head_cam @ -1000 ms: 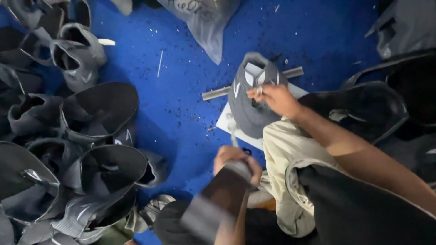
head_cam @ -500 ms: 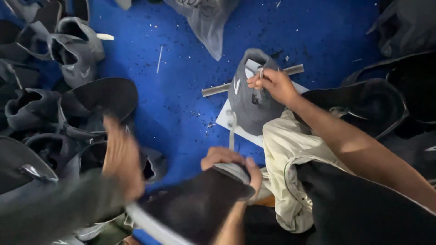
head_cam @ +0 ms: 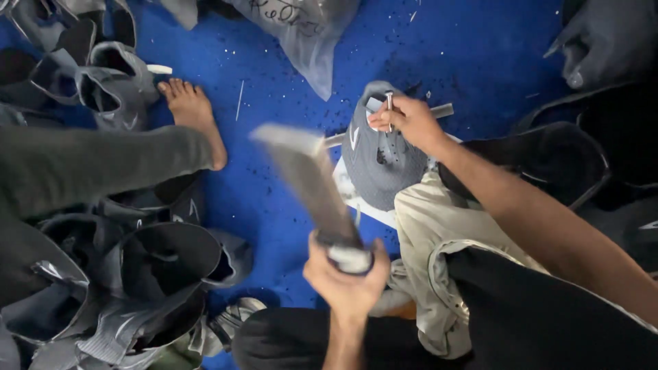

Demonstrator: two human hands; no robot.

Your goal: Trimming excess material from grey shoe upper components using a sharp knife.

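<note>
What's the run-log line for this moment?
left hand: grips blurred flat tool, raised | right hand: pinches small metal pin on grey shoe upper | blue floor

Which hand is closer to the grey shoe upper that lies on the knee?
The right hand: it rests on the top of the grey shoe upper, pinching a small metal tool. The left hand is lower and apart from it, gripping a blurred flat tool.

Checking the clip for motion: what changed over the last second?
The left hand swung its blurred grey shoe piece upright. A bare foot came in from the left. The right hand stayed, pinching a thin metal tool on the grey shoe upper.
</note>
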